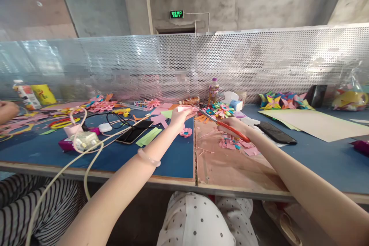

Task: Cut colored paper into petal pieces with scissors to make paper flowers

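My left hand (182, 116) is closed on a small piece of pale pink paper (184, 109), held up over the middle of the table. Red-handled scissors (235, 130) are in my right hand (234, 125), their blades pointing left toward that paper. Whether the blades touch the paper I cannot tell. Just below my left hand lies a pink paper flower (186, 132). Pink paper scraps (230, 142) are strewn under my right hand, and a multicoloured paper flower (223, 110) sits behind it.
Left of my arm lie a phone (135, 130), green paper strips (148, 137) and a power strip (83, 140) with cables. A bottle (213, 91) stands before the perforated metal screen (225, 57). To the right are another phone (276, 132) and cream sheets (319, 123). Another person's hand (8, 110) shows far left.
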A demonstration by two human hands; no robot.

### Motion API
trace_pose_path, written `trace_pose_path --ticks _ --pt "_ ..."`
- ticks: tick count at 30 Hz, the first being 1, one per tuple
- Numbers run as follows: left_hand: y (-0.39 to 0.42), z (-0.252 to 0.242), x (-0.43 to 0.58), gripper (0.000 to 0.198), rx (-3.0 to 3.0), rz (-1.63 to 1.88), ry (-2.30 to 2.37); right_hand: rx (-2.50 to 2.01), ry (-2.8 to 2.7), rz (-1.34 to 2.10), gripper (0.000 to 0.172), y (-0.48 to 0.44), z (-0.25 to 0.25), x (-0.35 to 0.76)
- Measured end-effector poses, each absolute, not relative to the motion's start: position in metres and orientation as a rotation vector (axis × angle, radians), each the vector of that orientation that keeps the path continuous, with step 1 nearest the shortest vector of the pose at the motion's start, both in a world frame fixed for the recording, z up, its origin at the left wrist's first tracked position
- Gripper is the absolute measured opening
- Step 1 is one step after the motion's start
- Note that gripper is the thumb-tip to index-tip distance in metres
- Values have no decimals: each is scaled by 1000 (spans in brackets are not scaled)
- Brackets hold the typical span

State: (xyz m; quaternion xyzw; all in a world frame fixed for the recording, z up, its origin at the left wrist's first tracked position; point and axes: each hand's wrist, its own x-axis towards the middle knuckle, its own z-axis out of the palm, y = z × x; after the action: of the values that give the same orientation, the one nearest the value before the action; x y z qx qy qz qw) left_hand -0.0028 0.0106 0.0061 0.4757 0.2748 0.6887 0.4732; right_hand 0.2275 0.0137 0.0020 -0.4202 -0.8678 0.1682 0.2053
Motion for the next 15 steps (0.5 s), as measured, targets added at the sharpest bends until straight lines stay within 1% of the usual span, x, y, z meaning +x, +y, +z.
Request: trace_pose_path --ticks 10,15 --pt "10 6 0 14 1133 1696 685 -1166 -2442 442 28 13 3 228" --pt "8 5 1 16 1133 1688 669 -1161 -2453 447 32 12 5 226"
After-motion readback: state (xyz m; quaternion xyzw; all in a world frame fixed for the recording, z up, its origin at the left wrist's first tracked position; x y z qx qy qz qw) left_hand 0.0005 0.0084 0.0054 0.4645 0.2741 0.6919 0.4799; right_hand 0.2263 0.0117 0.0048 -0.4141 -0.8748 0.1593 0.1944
